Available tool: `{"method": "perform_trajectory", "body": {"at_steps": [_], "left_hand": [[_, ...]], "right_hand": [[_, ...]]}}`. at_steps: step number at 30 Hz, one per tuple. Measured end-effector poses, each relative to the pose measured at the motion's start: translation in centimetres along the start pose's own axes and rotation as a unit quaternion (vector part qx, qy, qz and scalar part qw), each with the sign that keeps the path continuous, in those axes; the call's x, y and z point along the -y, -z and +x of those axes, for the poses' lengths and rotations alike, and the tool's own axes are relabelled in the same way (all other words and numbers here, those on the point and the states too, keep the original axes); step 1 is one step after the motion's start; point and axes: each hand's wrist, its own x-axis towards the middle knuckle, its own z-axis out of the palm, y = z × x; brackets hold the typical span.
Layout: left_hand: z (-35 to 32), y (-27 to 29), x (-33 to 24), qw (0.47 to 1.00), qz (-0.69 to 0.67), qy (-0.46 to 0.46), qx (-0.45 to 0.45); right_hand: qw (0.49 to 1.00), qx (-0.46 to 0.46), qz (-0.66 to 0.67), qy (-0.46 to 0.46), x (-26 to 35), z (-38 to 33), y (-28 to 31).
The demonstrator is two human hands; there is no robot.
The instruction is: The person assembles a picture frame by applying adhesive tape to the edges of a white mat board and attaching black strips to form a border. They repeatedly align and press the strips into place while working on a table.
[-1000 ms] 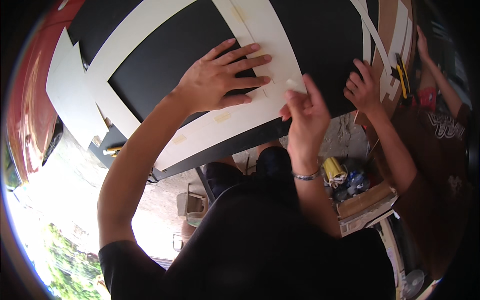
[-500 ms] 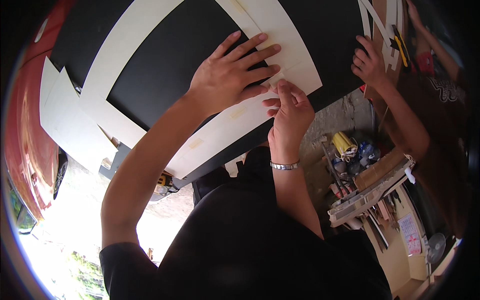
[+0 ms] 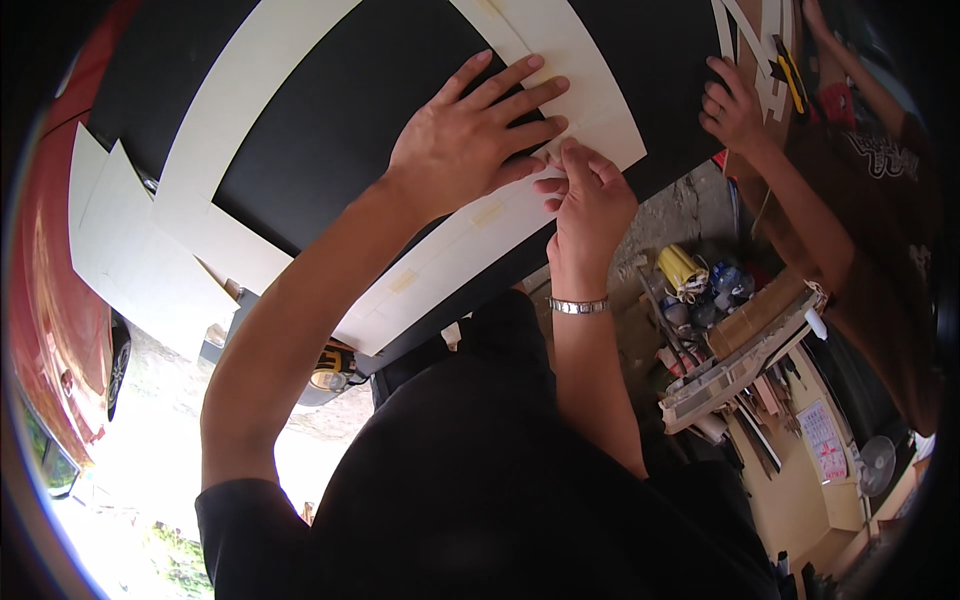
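A white card frame [image 3: 610, 105] lies on a black sheet [image 3: 330, 130], with pale tape pieces [image 3: 487, 212] across its joints. My left hand [image 3: 470, 130] is open, fingers spread flat over the frame's corner and the black opening. Close beside its thumb, my right hand [image 3: 592, 205] pinches at the frame's surface, thumb and forefinger together. A small pale piece of tape is at these fingertips, mostly hidden by them. A metal-banded watch [image 3: 578, 306] is on my right wrist.
Another person's hand [image 3: 733, 105] rests on the sheet's right edge, near a yellow-and-black cutter knife [image 3: 790, 75] and white strips [image 3: 727, 30]. White card offcuts [image 3: 120, 240] lie at left beside a red car [image 3: 60, 330]. A cluttered wooden rack [image 3: 735, 365] stands lower right.
Both my hands have shifted slightly right in the picture, and the left thumb is closer to the right fingertips. The tape piece between them is more covered. The other person's hand stays at the edge.
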Motion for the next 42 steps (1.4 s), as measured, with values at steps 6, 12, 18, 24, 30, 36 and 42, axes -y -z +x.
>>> {"method": "perform_trajectory", "body": {"at_steps": [6,12,18,24,30,36,42], "left_hand": [[-0.1,0.0,0.1,1.0,0.002,-0.003,0.0],[-0.1,-0.2,0.1,1.0,0.009,-0.008,-0.005],[-0.2,-0.2,0.2,1.0,0.011,-0.006,-0.001],[-0.2,-0.2,0.2,1.0,0.016,-0.008,0.002],[-0.1,0.0,0.2,1.0,0.019,-0.005,0.007],[-0.3,-0.2,0.2,1.0,0.015,-0.008,-0.004],[-0.2,-0.1,0.2,1.0,0.017,-0.007,0.003]], "right_hand": [[1.0,-0.016,0.003,0.0,-0.1,0.2,-0.4],[0.999,-0.021,-0.003,0.027,-0.3,0.2,-0.7],[0.999,-0.015,-0.046,0.015,-0.3,0.8,0.0],[0.994,0.039,-0.1,0.029,-0.3,0.1,0.4],[0.994,0.051,-0.077,0.057,-0.4,0.7,0.9],[0.995,0.06,-0.057,0.061,0.4,2.3,1.2],[0.993,0.087,-0.053,0.054,0.2,2.2,1.4]]}}
